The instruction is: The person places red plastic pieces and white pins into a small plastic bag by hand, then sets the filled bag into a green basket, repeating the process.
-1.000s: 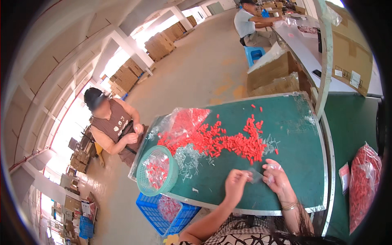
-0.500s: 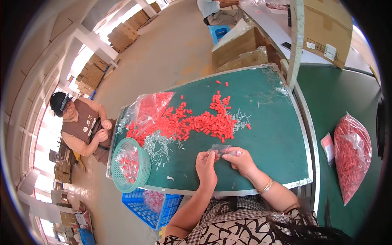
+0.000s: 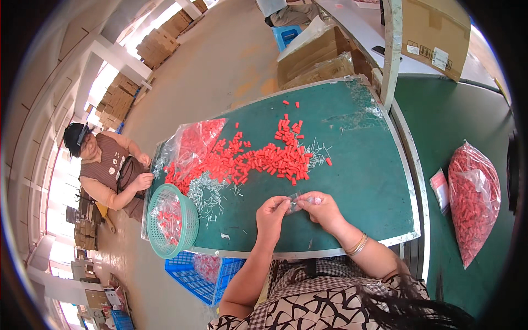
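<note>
Between my two hands, above the near part of the green table [image 3: 352, 165], is a small clear plastic bag [image 3: 295, 204]. My left hand [image 3: 270, 215] pinches one side of it and my right hand [image 3: 324, 210] grips the other. Something pinkish shows at the right fingers, too small to name. Beyond my hands spreads a pile of red plastic plugs [image 3: 275, 159]. Silvery screws [image 3: 206, 198] lie beside it at the left, and more screws [image 3: 319, 154] at its right end. A large clear bag of red plugs [image 3: 199, 144] lies at the table's far left.
A green basket [image 3: 192, 220] with bagged red pieces stands at the table's left corner, above a blue crate [image 3: 190, 278]. A co-worker [image 3: 113, 165] sits at the left edge. A full bag of red pieces [image 3: 474, 203] lies on the right surface, past a metal post [image 3: 391, 55].
The small bag is now held more upright and spread between my fingers. The co-worker's hand has moved to the table's edge. The whole view has shifted slightly.
</note>
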{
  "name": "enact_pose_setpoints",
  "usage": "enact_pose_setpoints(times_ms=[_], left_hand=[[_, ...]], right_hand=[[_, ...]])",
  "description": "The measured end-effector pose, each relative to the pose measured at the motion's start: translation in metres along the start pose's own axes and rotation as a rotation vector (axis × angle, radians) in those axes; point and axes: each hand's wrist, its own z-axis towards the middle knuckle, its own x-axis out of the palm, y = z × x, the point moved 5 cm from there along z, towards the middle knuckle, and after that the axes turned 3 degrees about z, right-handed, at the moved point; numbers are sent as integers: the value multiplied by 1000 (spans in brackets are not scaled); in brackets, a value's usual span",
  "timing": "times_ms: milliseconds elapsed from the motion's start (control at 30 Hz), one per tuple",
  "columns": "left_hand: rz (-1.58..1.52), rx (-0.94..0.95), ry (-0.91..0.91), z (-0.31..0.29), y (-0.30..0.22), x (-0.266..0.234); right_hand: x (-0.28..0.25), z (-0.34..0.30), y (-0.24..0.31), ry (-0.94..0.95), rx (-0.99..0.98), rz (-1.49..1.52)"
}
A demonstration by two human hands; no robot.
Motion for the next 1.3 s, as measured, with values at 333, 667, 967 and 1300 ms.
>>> enact_pose_setpoints(times_ms=[333, 667, 967, 1300], left_hand=[[43, -59, 85, -3, 6, 10], [127, -4, 58, 1, 8, 3], [88, -71, 119, -1, 0, 4], [4, -83, 160, 4, 3, 3]], right_hand=[[-10, 6, -7, -102, -340, -431], [-1, 1, 1, -75, -298, -351], [-3, -1, -2, 1, -111, -215], [-4, -7, 4, 55, 26, -182]])
